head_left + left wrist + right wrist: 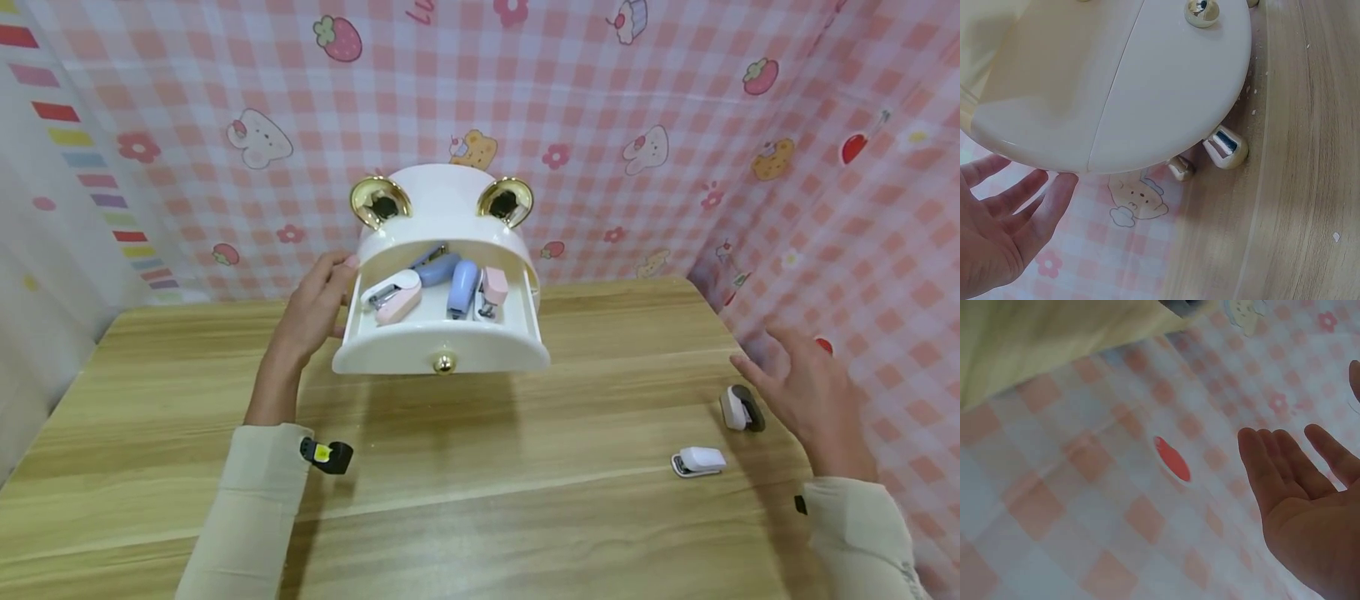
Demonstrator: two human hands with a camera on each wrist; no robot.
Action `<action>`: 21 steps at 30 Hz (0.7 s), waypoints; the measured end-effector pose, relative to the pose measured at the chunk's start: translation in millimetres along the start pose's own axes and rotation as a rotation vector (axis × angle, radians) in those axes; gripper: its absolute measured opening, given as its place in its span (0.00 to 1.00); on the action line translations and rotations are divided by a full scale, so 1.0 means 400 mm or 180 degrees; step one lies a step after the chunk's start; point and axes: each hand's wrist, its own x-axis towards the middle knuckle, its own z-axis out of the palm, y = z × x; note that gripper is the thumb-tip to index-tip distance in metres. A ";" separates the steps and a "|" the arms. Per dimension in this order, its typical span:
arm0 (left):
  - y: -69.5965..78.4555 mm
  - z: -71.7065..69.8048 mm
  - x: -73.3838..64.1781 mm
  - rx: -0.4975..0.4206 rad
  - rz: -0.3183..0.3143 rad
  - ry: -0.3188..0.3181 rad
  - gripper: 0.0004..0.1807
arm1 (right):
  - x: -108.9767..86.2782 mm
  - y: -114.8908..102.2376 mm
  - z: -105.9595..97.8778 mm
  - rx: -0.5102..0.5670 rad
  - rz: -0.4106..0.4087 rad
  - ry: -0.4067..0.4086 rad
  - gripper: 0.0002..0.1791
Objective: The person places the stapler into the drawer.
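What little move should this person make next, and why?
Probably bring the right hand to the dark-and-white stapler and pinch it. That hand is open and empty, with this stapler nearest to it, and the drawer stands open with similar small staplers inside, while the left hand touches the side of the white box.

Pink-checked cloth (585, 75) with strawberry print (343, 39), bear print (477, 151), behind wood-grain table (600, 533).

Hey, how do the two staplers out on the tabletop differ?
The two-tone stapler is white and dark brownish-gray, while the plain stapler is mostly white. The two-tone stapler sits nearer the right hand; the plain stapler lies farther from it. Both rest on the wooden tabletop.
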 end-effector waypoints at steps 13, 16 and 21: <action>0.004 0.003 -0.006 -0.0077 -0.0020 -0.0009 0.36 | -0.029 0.044 0.089 -0.0133 0.0012 -0.0275 0.31; 0.005 0.004 -0.006 -0.0075 -0.0020 -0.0011 0.36 | -0.033 0.045 0.101 -0.0121 -0.0037 -0.0268 0.31; 0.004 0.002 -0.006 -0.0055 -0.0036 -0.0001 0.36 | -0.030 0.043 0.106 -0.0147 0.0107 -0.0445 0.33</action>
